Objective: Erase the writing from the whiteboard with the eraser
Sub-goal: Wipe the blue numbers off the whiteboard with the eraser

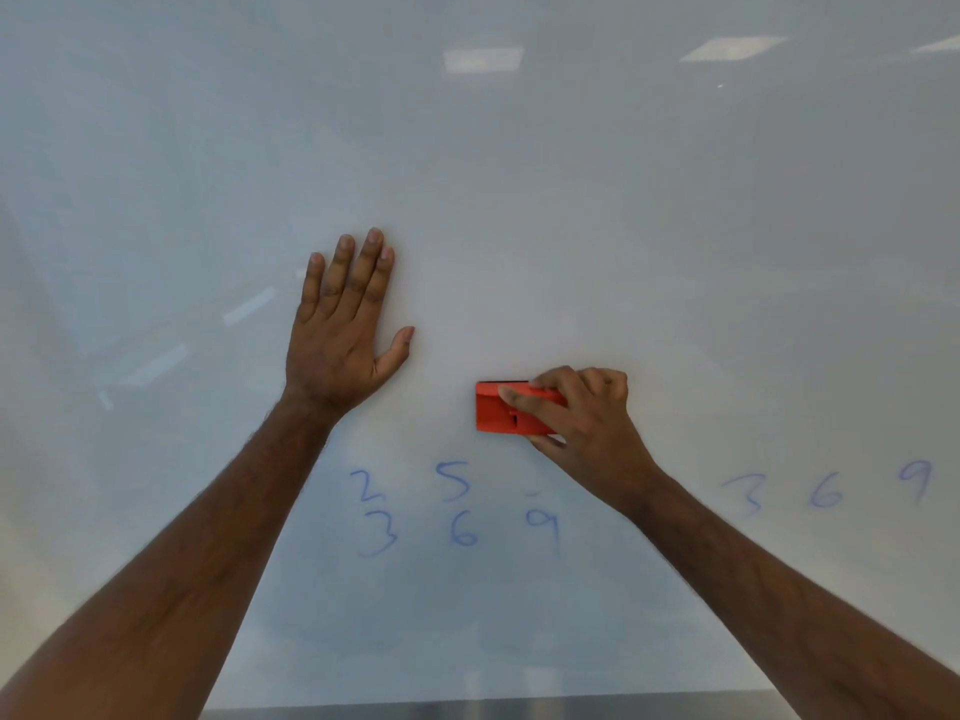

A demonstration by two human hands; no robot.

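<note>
Mostly I see the whiteboard (571,174), which fills nearly the whole head view, pale and glossy, with ceiling-light reflections (483,59) near its top and a grey strip along its bottom edge (467,711). Both of my bare forearms reach up across it from the lower corners.

My left hand (340,335) lies flat on the board left of centre, its fingers (363,272) straight and close together, the thumb spread out to the side, holding nothing.

My right hand (587,413) sits lower and to the right, fingers (550,379) curled over the top edge of the eraser (498,410) and the thumb laid across its red back, so the grip is firm. The eraser rests against the board, sticking out to the left of that hand, with a dark strip showing along its top edge.

Blue writing (457,506) sits just below the eraser: 2 and 5 in one row, 3, 6 and 9 beneath. Fainter digits (826,491), 3, 6 and 9, lie further right, beyond my right forearm.
</note>
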